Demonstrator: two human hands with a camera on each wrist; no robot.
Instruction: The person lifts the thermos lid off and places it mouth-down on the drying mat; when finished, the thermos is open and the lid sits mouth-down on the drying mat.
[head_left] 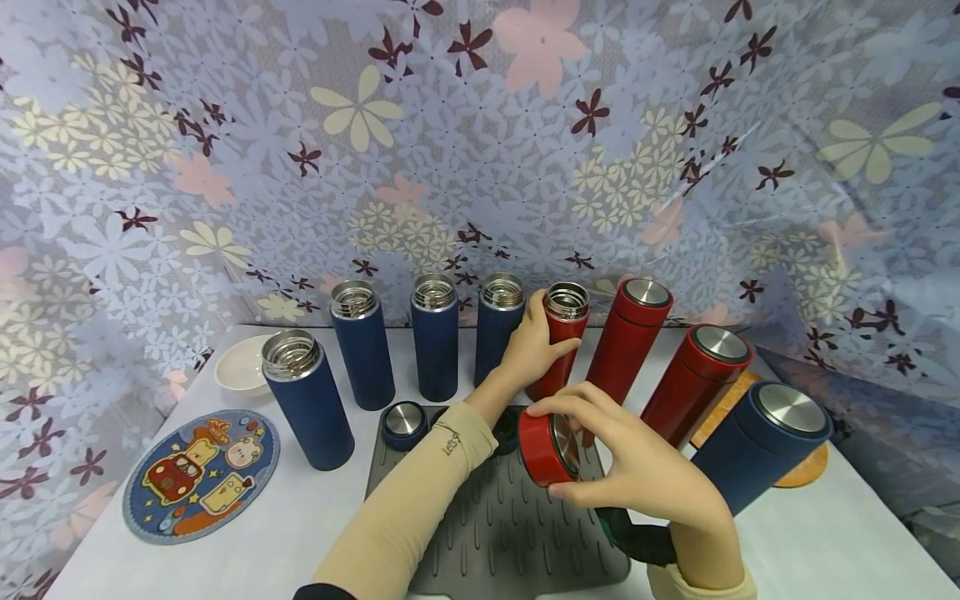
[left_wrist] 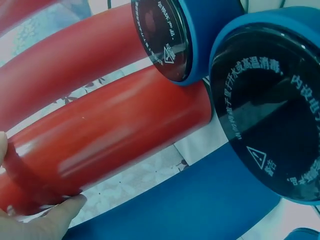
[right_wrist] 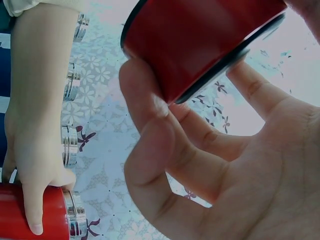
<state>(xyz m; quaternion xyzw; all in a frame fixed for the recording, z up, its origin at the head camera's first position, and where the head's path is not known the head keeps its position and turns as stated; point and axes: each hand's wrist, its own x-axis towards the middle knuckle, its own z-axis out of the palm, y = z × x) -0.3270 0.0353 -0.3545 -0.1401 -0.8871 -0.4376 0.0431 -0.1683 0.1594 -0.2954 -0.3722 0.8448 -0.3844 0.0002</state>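
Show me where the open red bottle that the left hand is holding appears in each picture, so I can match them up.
Head view: the open red bottle is right of centre, between a blue bottle and a lidded red bottle.
Left wrist view: the open red bottle slants from the left edge past the middle.
Right wrist view: bottom-left corner, metal neck pointing right.
Shared landmark: the left hand gripping it.
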